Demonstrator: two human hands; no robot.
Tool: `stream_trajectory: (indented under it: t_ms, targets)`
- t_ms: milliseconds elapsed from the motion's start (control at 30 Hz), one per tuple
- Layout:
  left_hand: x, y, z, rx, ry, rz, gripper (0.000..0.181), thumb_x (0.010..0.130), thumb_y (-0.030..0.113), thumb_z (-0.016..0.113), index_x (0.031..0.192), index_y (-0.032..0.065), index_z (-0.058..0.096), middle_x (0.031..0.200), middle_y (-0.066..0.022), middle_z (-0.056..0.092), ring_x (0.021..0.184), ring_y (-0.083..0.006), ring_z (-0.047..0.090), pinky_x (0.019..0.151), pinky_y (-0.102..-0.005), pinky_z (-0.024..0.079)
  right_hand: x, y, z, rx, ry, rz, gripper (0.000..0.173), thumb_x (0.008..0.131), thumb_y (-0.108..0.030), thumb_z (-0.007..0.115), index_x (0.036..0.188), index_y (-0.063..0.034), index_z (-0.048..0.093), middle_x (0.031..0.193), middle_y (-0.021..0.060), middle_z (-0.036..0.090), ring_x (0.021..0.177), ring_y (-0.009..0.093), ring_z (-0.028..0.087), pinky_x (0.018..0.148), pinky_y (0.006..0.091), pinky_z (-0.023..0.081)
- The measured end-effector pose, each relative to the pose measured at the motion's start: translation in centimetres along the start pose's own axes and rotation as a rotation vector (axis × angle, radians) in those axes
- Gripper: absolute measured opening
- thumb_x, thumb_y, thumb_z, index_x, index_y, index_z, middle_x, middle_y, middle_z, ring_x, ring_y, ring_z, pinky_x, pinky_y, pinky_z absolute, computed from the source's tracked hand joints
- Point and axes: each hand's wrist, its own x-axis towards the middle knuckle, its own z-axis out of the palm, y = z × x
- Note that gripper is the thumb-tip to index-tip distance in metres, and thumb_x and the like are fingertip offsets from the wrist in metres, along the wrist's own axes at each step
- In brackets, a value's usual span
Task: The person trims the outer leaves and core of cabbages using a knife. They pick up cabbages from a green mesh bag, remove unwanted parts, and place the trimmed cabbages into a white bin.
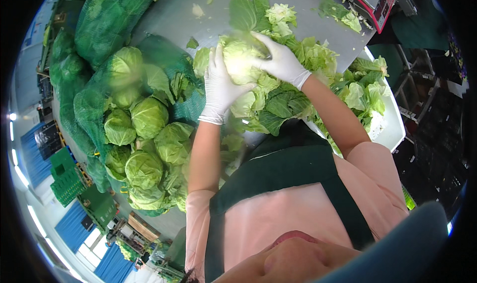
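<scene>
A pale, trimmed cabbage head [240, 61] is held over the metal table between my two white-gloved hands. My left hand [222, 87] cups its left side, fingers pointing away from me and thumb across the near side. From the right, my right hand [280, 59] grips the cabbage, thumb and fingers spread around it. A small shiny edge shows between the fingers of my right hand; what it belongs to is hidden. Loose outer leaves [285, 102] lie beneath and to the right of the cabbage.
Whole cabbages [149, 118] are heaped at the left, partly in green mesh sacks [106, 20]. A white tub [398, 128] full of leaves stands at the right of the metal table [179, 12]. A red-edged scale [384, 11] sits at the far right corner. Black crates [428, 134] are stacked beyond the tub.
</scene>
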Motion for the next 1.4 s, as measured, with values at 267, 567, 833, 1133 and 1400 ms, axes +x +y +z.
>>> stream_trajectory:
  t_ms: [267, 567, 833, 1133, 1400]
  targets:
    - [0.0, -0.1, 0.0, -0.141, 0.008, -0.1, 0.132, 0.053, 0.032, 0.096, 0.152, -0.0058, 0.017, 0.144, -0.0301, 0.04, 0.133, -0.044, 0.044, 0.11, -0.0457, 0.04, -1.5, -1.6, 0.2, -0.272, 0.075, -0.027, 0.063, 0.084, -0.006, 0.058, 0.144, -0.01, 0.041, 0.134, 0.0181, 0.054, 0.077, 0.03, 0.068, 0.07, 0.039, 0.056]
    - [0.9, 1.3, -0.9, -0.002, -0.065, -0.066, 0.131, 0.052, 0.033, 0.097, 0.152, -0.0042, 0.021, 0.143, -0.0278, 0.045, 0.131, -0.0395, 0.049, 0.11, -0.0442, 0.042, -0.5, 0.0, -1.0, 0.067, 0.082, 0.036, 0.07, 0.089, -0.021, 0.068, 0.151, -0.01, 0.037, 0.137, 0.0207, 0.058, 0.104, 0.03, 0.069, 0.09, 0.0358, 0.054]
    - [-1.9, -4.2, -2.0, -0.217, -0.118, -0.025, 0.13, 0.047, 0.028, 0.096, 0.153, 0.0011, 0.027, 0.148, -0.0218, 0.045, 0.139, -0.038, 0.04, 0.118, -0.046, 0.029, 2.0, 3.9, -0.6, 0.278, 0.077, 0.318, 0.042, 0.094, -0.024, 0.065, 0.131, -0.0044, 0.06, 0.081, 0.0072, 0.065, 0.07, 0.014, 0.059, 0.068, 0.0316, 0.051]
    - [-6.8, -1.6, -0.2, 0.16, 0.176, 0.034, 0.111, 0.063, 0.03, 0.091, 0.15, -0.0015, 0.031, 0.146, -0.0255, 0.039, 0.133, -0.0427, 0.041, 0.11, -0.0481, 0.039, -0.4, -3.2, 0.9, -0.278, 0.155, -0.218, 0.044, 0.087, -0.016, 0.057, 0.13, -0.0112, 0.058, 0.121, 0.0139, 0.066, 0.106, 0.031, 0.066, 0.092, 0.0424, 0.052]
    - [-5.1, 1.9, 2.9, -0.282, 0.177, -0.301, 0.116, 0.069, 0.038, 0.09, 0.152, -0.0068, 0.022, 0.142, -0.0303, 0.04, 0.132, -0.0414, 0.044, 0.111, -0.0444, 0.038, -2.9, -1.9, 1.2, -0.337, 0.063, -0.109, 0.048, 0.086, -0.015, 0.057, 0.134, -0.0097, 0.054, 0.123, 0.0162, 0.064, 0.092, 0.035, 0.068, 0.08, 0.045, 0.054]
